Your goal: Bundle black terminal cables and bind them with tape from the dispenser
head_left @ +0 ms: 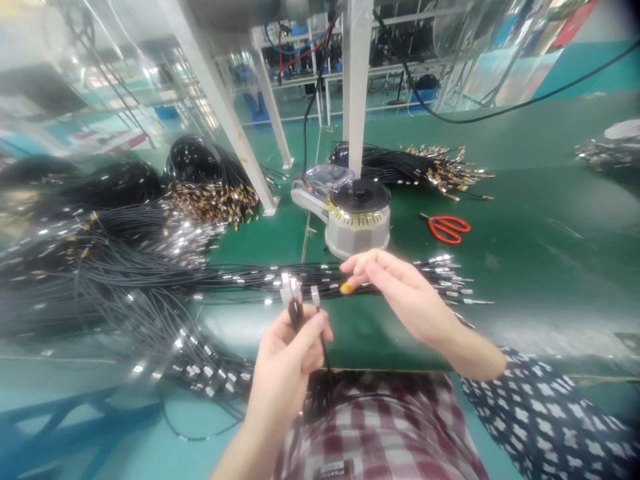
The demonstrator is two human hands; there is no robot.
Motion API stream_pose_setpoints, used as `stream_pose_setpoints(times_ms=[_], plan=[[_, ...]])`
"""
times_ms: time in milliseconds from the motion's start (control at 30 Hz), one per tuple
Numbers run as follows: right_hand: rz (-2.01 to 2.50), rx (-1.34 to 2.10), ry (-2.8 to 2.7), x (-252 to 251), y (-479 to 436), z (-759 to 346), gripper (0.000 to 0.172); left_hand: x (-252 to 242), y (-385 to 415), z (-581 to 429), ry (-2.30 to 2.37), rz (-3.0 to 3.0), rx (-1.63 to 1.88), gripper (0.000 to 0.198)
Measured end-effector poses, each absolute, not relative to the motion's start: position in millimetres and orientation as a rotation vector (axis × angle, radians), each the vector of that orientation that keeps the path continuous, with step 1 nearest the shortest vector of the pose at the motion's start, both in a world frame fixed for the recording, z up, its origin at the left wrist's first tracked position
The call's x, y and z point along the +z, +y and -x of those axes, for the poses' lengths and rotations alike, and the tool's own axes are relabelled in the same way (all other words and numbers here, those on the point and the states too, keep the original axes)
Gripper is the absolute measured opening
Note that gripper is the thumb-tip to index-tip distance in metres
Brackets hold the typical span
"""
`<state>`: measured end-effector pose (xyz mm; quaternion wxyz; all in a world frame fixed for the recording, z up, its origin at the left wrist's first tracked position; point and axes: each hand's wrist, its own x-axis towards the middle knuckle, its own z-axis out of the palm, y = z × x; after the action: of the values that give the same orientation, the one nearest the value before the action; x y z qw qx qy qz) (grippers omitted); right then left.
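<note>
My left hand [293,357] is closed around a small bunch of black cables [296,313]. Their silver-white connector ends point upward, and one cable stands apart from the others beside my thumb. The lower lengths hang down over my lap. To the right, my right hand [400,293] hovers over a long cable bundle [240,275] lying across the table, with its fingers stretched out and slightly apart. Something yellow covers one of its fingertips. Nothing shows between these fingers.
A round grey tape dispenser [357,220] stands behind my hands, with red-handled scissors [447,228] right of it. Piles of black cables [125,193] crowd the left, and another cable bundle [420,168] lies behind. White posts [356,87] rise from the green table [540,267].
</note>
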<state>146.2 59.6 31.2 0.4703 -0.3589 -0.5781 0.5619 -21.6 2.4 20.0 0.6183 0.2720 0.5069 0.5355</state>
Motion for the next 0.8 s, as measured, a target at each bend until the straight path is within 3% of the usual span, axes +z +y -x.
stream_pose_setpoints(times_ms=[100,400,800], plan=[[0.828,1.359,-1.528,35,57,-149,0.031,22,3,21,1.142,-0.633,1.216,0.02],[0.86,1.097,-1.886,44,43,-147,0.021,23,3,15,1.17,-0.672,1.212,0.021],[1.05,1.129,-1.743,27,39,-142,0.015,20,1,15,1.164,-0.647,1.248,0.015]])
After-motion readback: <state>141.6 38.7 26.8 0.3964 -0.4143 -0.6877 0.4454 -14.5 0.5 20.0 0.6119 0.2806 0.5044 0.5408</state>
